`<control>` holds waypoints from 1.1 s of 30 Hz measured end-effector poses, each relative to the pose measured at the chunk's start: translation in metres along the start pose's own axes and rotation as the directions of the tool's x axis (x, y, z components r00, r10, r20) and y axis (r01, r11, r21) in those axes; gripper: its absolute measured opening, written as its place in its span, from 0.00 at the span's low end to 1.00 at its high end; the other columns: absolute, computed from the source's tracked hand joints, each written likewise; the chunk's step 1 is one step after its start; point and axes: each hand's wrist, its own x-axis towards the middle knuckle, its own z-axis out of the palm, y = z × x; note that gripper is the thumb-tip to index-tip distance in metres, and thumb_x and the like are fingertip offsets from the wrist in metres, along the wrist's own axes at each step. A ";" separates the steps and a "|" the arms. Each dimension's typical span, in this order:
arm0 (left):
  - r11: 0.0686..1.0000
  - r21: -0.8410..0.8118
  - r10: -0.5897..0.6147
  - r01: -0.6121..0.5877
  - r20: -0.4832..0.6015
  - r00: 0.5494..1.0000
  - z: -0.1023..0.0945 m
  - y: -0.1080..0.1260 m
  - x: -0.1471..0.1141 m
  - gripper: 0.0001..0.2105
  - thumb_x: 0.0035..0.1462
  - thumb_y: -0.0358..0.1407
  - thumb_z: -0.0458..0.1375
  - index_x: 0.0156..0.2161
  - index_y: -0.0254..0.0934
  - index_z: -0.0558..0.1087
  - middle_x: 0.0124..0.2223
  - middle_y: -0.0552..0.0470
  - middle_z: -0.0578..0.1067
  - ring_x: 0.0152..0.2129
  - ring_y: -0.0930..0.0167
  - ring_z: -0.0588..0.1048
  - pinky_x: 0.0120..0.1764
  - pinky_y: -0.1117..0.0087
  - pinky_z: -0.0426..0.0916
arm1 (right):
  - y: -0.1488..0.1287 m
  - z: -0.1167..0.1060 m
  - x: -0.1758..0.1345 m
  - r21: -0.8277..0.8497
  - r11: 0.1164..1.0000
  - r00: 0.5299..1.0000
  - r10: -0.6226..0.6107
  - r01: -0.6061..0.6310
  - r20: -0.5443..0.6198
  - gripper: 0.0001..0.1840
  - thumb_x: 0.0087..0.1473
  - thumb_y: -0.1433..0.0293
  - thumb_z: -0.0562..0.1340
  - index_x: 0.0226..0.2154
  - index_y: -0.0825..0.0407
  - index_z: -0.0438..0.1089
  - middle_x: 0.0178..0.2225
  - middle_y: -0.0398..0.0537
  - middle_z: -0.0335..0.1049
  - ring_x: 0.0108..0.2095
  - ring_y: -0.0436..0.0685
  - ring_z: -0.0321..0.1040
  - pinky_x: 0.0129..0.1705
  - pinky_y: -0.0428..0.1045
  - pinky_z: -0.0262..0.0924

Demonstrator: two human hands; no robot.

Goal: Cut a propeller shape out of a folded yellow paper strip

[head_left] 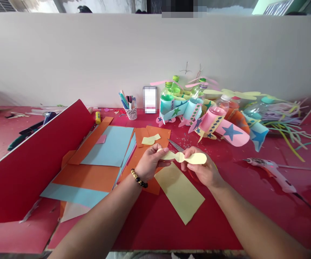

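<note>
Now both hands (left (150, 162), right (200, 168)) on yellow cut-out (184, 157)

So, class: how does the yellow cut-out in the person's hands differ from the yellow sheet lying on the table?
The cut-out has rounded lobes and a pinched middle; the yellow sheet is a plain straight-edged rectangle. The cut-out is smaller. The left hand and right hand hold the cut-out up; the sheet lies flat. Both are pale yellow paper.

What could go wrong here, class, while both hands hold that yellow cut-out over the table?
1. The yellow paper propeller shape narrows at its middle between the left hand and right hand; pulling apart might tear it.
2. Scissors lie just behind the hands; a knuckle could catch the blades.
3. The glue gun lies nearby; its cord might snag.
</note>
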 end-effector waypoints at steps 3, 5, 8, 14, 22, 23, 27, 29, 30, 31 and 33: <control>0.996 0.082 0.046 -0.043 -0.035 0.998 0.001 0.001 -0.001 0.18 0.45 0.40 0.66 0.29 0.36 0.59 0.30 0.55 0.72 0.28 0.73 0.74 0.30 0.70 0.74 | -0.003 -0.007 0.003 -0.020 0.998 0.998 0.065 -0.065 -0.002 0.19 0.50 0.52 0.63 0.26 0.52 0.69 0.36 0.49 0.69 0.32 0.58 0.67 0.36 0.53 0.59; 0.983 0.170 0.074 -0.067 -0.037 0.997 0.004 0.000 -0.002 0.18 0.45 0.40 0.67 0.28 0.36 0.60 0.28 0.56 0.70 0.27 0.74 0.73 0.29 0.71 0.74 | -0.004 -0.008 0.006 -0.079 0.989 0.990 0.123 -0.129 -0.070 0.21 0.49 0.51 0.63 0.23 0.52 0.67 0.33 0.49 0.70 0.32 0.57 0.67 0.36 0.52 0.59; 0.961 0.262 0.095 -0.089 -0.013 0.995 0.008 -0.002 -0.004 0.18 0.45 0.40 0.66 0.28 0.36 0.60 0.26 0.58 0.67 0.25 0.76 0.71 0.28 0.73 0.73 | -0.002 -0.007 0.008 -0.148 0.946 0.956 0.275 -0.287 -0.098 0.16 0.43 0.61 0.71 0.31 0.51 0.69 0.28 0.43 0.71 0.29 0.54 0.66 0.33 0.49 0.58; 0.968 0.233 0.098 -0.094 -0.006 0.995 0.004 -0.002 -0.002 0.18 0.45 0.41 0.66 0.27 0.36 0.59 0.25 0.59 0.64 0.25 0.76 0.71 0.28 0.72 0.74 | -0.001 -0.006 0.006 -0.167 0.916 0.929 0.370 -0.365 0.000 0.14 0.44 0.62 0.71 0.24 0.54 0.70 0.19 0.41 0.68 0.20 0.48 0.59 0.25 0.46 0.51; 0.954 0.279 0.119 -0.105 -0.032 0.992 -0.007 0.003 0.003 0.17 0.49 0.47 0.62 0.30 0.37 0.62 0.26 0.57 0.69 0.22 0.75 0.71 0.27 0.72 0.70 | -0.005 -0.013 0.007 -0.030 0.931 0.931 0.365 -0.365 0.002 0.11 0.45 0.63 0.70 0.25 0.55 0.74 0.22 0.43 0.69 0.21 0.47 0.60 0.26 0.46 0.52; 0.922 0.368 0.149 -0.120 -0.053 0.987 -0.009 0.006 0.003 0.17 0.51 0.49 0.60 0.31 0.37 0.63 0.26 0.56 0.69 0.22 0.75 0.71 0.26 0.72 0.68 | -0.006 -0.014 0.007 -0.034 0.932 0.932 0.359 -0.361 -0.046 0.11 0.45 0.64 0.70 0.24 0.55 0.74 0.21 0.42 0.68 0.21 0.47 0.58 0.25 0.45 0.50; 0.478 0.867 0.206 -0.145 0.050 0.977 -0.012 0.008 -0.002 0.18 0.47 0.52 0.61 0.31 0.38 0.69 0.31 0.51 0.73 0.26 0.70 0.70 0.29 0.70 0.64 | -0.007 -0.019 0.010 -0.063 0.956 0.942 0.269 -0.286 -0.199 0.10 0.46 0.64 0.69 0.23 0.54 0.73 0.20 0.40 0.65 0.21 0.46 0.56 0.25 0.45 0.49; 0.215 0.964 0.145 -0.155 0.125 0.981 -0.007 0.002 -0.006 0.22 0.40 0.52 0.65 0.36 0.38 0.71 0.37 0.47 0.74 0.33 0.64 0.71 0.34 0.67 0.64 | -0.006 -0.021 0.011 -0.052 0.968 0.944 0.228 -0.247 -0.238 0.10 0.45 0.65 0.70 0.24 0.54 0.72 0.21 0.40 0.65 0.21 0.46 0.55 0.25 0.45 0.49; 0.126 0.980 0.115 -0.157 0.143 0.983 -0.004 -0.002 -0.008 0.25 0.37 0.51 0.67 0.39 0.38 0.72 0.40 0.45 0.73 0.36 0.61 0.71 0.37 0.65 0.64 | -0.006 -0.021 0.012 -0.036 0.972 0.943 0.218 -0.234 -0.253 0.10 0.43 0.66 0.71 0.25 0.53 0.72 0.21 0.40 0.65 0.21 0.46 0.55 0.24 0.45 0.49; 0.059 0.986 0.086 -0.155 0.150 0.985 0.000 -0.007 -0.009 0.27 0.36 0.50 0.67 0.41 0.38 0.71 0.42 0.44 0.73 0.39 0.59 0.70 0.39 0.64 0.64 | -0.005 -0.022 0.012 -0.017 0.974 0.939 0.215 -0.228 -0.267 0.10 0.42 0.66 0.71 0.25 0.53 0.71 0.21 0.39 0.64 0.21 0.46 0.55 0.24 0.45 0.48; -0.005 0.989 0.040 -0.148 0.148 0.988 0.005 -0.014 -0.009 0.28 0.37 0.47 0.68 0.44 0.37 0.71 0.41 0.43 0.73 0.41 0.57 0.69 0.40 0.63 0.64 | -0.004 -0.022 0.013 0.009 0.973 0.932 0.222 -0.229 -0.286 0.12 0.40 0.65 0.72 0.25 0.53 0.69 0.20 0.39 0.64 0.20 0.46 0.55 0.23 0.45 0.47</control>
